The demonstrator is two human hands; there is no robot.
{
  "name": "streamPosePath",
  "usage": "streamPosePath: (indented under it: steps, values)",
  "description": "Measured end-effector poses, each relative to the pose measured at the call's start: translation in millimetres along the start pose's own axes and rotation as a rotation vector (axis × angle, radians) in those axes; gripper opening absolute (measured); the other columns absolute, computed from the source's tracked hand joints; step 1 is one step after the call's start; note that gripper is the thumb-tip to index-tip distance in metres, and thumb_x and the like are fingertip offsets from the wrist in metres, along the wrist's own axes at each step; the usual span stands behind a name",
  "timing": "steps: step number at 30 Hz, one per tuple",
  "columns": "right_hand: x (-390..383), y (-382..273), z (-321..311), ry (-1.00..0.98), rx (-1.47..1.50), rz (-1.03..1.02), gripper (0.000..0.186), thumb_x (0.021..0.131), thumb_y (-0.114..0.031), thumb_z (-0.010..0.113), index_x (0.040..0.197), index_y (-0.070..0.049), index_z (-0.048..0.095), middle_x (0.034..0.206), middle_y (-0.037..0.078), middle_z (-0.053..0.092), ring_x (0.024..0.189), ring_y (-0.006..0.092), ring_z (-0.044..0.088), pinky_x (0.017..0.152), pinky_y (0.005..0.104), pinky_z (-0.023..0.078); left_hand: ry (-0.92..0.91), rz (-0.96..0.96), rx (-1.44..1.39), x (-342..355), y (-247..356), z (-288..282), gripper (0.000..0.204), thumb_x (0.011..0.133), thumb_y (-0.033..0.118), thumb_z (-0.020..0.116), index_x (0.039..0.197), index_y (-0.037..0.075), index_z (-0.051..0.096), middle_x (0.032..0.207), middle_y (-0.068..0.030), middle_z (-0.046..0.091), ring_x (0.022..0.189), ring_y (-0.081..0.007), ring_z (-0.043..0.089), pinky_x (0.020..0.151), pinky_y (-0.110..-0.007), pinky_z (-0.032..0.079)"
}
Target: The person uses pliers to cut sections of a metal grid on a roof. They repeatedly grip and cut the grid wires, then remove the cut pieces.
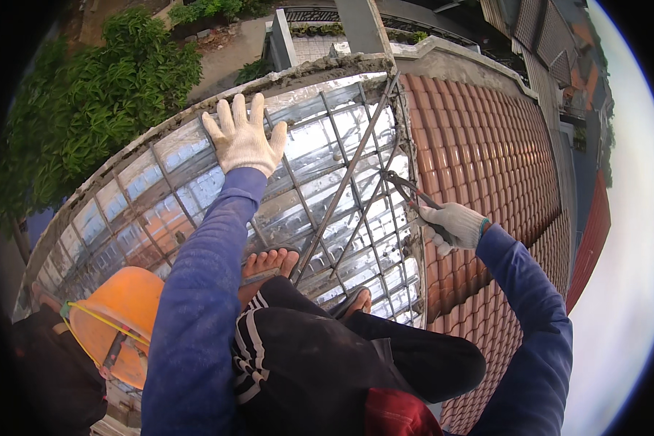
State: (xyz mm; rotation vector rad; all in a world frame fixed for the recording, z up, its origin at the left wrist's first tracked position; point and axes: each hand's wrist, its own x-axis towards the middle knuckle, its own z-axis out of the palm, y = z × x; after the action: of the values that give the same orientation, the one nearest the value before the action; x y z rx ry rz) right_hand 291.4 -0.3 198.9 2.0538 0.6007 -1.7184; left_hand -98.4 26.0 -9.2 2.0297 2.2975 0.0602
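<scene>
My left hand [245, 134], in a cream knit glove, lies spread over the rebar grid [292, 174] near its far edge. The steel bars lie over shiny metal sheeting [345, 127]. My right hand [454, 225], gloved too, grips dark-handled tying pincers [407, 190], their jaws at a junction of bars along the grid's right side. Two longer bars cross the grid diagonally there. My bare toes [267, 263] and a sandalled foot [356, 301] are on the grid below my hands.
Red roof tiles [479, 145] adjoin on the right. A rough concrete edge [291, 73] borders the sheeting, with trees [87, 109] and ground below it. At lower left another person [51, 363] in dark clothing is beside an orange hard hat [116, 312]. More roofs [588, 240] appear far right.
</scene>
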Motion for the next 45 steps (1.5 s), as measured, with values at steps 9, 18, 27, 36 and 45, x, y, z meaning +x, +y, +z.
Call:
streamPosePath:
  steps: [9,18,27,36,45]
  values:
    - [-15.4,-10.5,29.8,0.685,-1.061,-0.404,0.046,0.091,-0.031,0.085,0.121,0.001,0.071,0.098,0.016,0.079,0.095,0.0343,0.082,0.084,0.0488,0.065,-0.016,-0.005,0.037,-0.4,0.4,3.7,0.075,0.106,0.065,0.056,0.168,0.024,0.053,0.17,-0.0109,0.05,0.162,-0.037,0.036,0.136,-0.07,0.013]
    - [-0.8,-14.9,9.1,0.684,-1.368,-0.394,0.028,0.107,-0.031,0.075,0.112,-0.003,0.071,0.088,0.01,0.077,0.081,0.0257,0.081,0.068,0.0441,0.066,0.007,-0.007,0.017,-1.3,-0.5,7.0,0.075,0.106,0.066,0.057,0.168,0.024,0.053,0.172,-0.0113,0.049,0.164,-0.0384,0.034,0.136,-0.07,0.011]
    - [23.7,13.2,-8.7,0.112,-0.563,-0.112,0.037,0.104,-0.03,0.078,0.12,0.002,0.068,0.087,0.012,0.079,0.065,0.0222,0.076,0.06,0.0397,0.063,0.016,-0.002,0.034,-1.4,-1.2,12.0,0.076,0.107,0.067,0.055,0.169,0.024,0.052,0.173,-0.0109,0.048,0.164,-0.0378,0.035,0.135,-0.07,0.012]
    - [1.7,0.7,15.8,0.834,-1.483,-0.531,0.037,0.099,-0.03,0.08,0.123,-0.005,0.065,0.093,0.014,0.077,0.09,0.0338,0.083,0.077,0.0495,0.066,0.029,-0.006,-0.011,-0.4,-2.0,9.6,0.08,0.104,0.066,0.06,0.17,0.022,0.05,0.173,-0.0146,0.047,0.164,-0.0403,0.033,0.136,-0.07,0.01]
    - [15.7,17.8,16.3,0.955,-1.475,-0.6,0.028,0.104,-0.03,0.079,0.114,-0.006,0.068,0.088,0.014,0.078,0.082,0.0294,0.083,0.068,0.042,0.066,-0.466,0.569,-0.848,5.4,151.3,-69.7,0.08,0.104,0.06,0.068,0.167,0.015,0.054,0.177,-0.0172,0.045,0.166,-0.0371,0.039,0.138,-0.047,0.034]
